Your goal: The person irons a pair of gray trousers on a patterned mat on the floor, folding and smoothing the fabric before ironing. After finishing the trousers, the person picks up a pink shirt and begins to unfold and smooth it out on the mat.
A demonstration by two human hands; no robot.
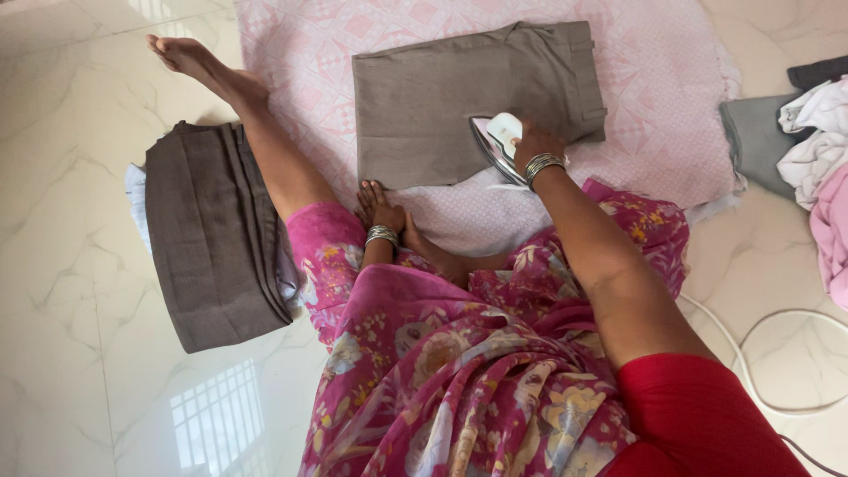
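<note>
One view only, from the head camera, looking down at a seated person on pale marble floor (pixel 79 265).

Right hand (pixel 536 146), at centre frame, clenched around the handle of a white clothes iron (pixel 496 141); metal bangles at the wrist. Iron tipped on its side edge, soleplate facing left, at the lower right part of folded grey-brown trousers (pixel 468 97).

Trousers lying flat in the upper middle of the frame on a pink patterned cloth (pixel 671 79) spread over the floor.

Left hand (pixel 378 208), just below the trousers' lower left corner, resting fingers-down on the pink cloth beside a bent foot; holding nothing, fingers loosely relaxed. Bangles at that wrist too.

At left of frame, a second folded grey-brown garment (pixel 212 238) lying on the floor, touching the outstretched leg (pixel 256 132) that reaches to the upper left.

Lower centre filled by a pink floral sari (pixel 459 371); red sleeve (pixel 698 415) at lower right.

At the right edge, a heap of loose clothes (pixel 813 141) in grey, white and pink. White cord (pixel 768 353) curling over the floor at lower right.
</note>
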